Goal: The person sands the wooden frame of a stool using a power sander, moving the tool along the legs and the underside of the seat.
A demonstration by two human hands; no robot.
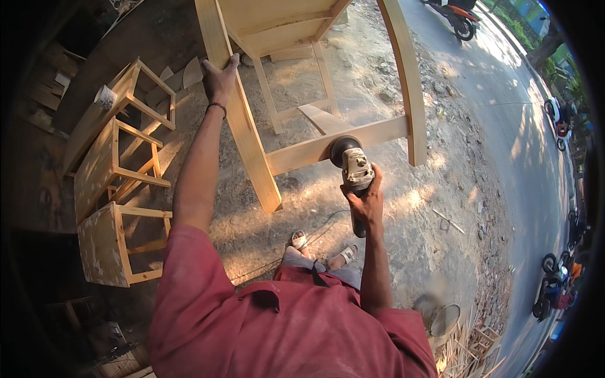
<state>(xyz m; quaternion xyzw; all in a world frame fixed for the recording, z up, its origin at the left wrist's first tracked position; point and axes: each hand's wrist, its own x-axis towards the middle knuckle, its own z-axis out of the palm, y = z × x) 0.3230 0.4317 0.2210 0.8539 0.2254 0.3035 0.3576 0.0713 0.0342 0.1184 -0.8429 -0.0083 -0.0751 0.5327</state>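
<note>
"Where is the pale wooden frame (336,130) sitting?"

"It is spreading out ahead of the person, over the dirt ground (391,252), left of the ground's edge along the road (498,126). Three other furniture frames (120,246) are standing toward the ground's left edge."

"What are the fingers doing?"

"The left hand (218,80) is clasping the long left post (247,142) well up its length, thumb on one side, fingers on the other. The right hand (367,200) is wrapping around the body of a power tool (357,169)."

"Which hand is nearer the crossbar (378,132)?"

"The right. The crossbar is running sideways, rising slightly rightward, just beyond those fingers. The tool's long axis is pointing across it, and its round black head (345,145) is apparently touching the crossbar near its middle."
</note>
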